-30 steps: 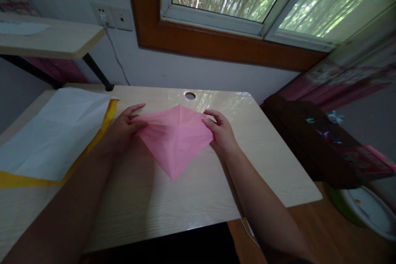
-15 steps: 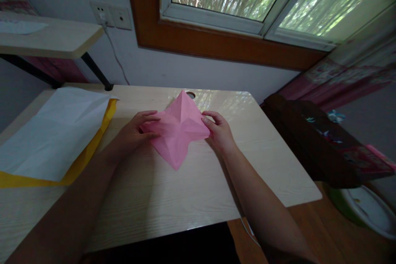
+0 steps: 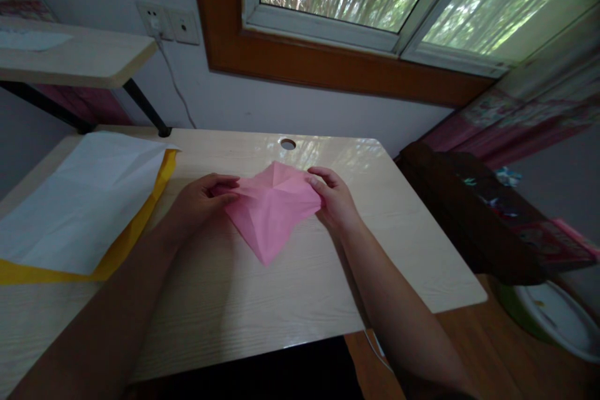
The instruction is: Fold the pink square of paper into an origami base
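Note:
A creased sheet of pink paper [image 3: 272,206] is stretched between my two hands above the desk [image 3: 281,306]. My left hand [image 3: 204,200] pinches its left corner between thumb and fingers. At the opposite corner, my right hand [image 3: 335,197] grips the paper, thumb on top and fingers behind. One corner of the sheet points towards me and hangs low; the far corner tips away, so it looks foreshortened. Several fold lines meet near the middle.
White paper [image 3: 79,200] lies over a yellow sheet [image 3: 131,244] on the desk's left side. Behind it stands a raised shelf [image 3: 107,69]. A round cable hole [image 3: 288,144] is near the back edge. Dark furniture [image 3: 473,219] and a basin [image 3: 557,319] are to the right.
The far corner of the pink paper has dropped and tilted away, uncovering the cable hole. The near corner has come slightly closer to me. Both hands keep hold of the sides.

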Tool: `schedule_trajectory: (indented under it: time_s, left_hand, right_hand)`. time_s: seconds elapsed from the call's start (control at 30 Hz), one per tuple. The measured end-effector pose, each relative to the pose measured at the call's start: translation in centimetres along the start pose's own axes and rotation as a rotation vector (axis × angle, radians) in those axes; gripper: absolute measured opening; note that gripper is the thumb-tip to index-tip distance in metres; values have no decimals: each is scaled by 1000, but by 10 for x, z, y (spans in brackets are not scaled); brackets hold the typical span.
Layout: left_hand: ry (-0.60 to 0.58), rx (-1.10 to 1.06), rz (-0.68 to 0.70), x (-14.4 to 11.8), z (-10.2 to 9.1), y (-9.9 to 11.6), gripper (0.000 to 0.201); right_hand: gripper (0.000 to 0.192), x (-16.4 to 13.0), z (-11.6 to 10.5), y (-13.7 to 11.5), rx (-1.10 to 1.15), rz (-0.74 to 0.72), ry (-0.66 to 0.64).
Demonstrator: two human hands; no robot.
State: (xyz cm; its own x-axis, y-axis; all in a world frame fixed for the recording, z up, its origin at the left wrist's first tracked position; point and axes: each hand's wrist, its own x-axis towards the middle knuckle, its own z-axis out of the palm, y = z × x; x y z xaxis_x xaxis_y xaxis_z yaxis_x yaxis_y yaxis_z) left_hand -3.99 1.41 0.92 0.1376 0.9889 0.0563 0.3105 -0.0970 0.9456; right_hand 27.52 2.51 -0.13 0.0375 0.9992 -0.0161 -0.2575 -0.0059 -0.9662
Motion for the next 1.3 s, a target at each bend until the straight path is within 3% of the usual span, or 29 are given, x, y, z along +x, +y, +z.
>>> schedule_trajectory:
  time_s: [0.2,0.53,0.93,1.1,1.3]
  left_hand:
    - [89,5,28,0,2,5,49]
    - [257,91,90,4,-2,0,39]
    - [188,193,32,4,-2,0,45]
    - [159,23,-30,3,2,0,55]
    - [161,-31,-87,2,5,6,47]
  right_hand:
    - [39,-2,3,-4,105,20,-39]
    - [77,-6,-2,-5,50,118,-245]
    - [55,-3,-3,3,26,92,-287]
    - [52,-3,-2,6,57,90,-295]
    - [52,-4,0,6,16,76,-277]
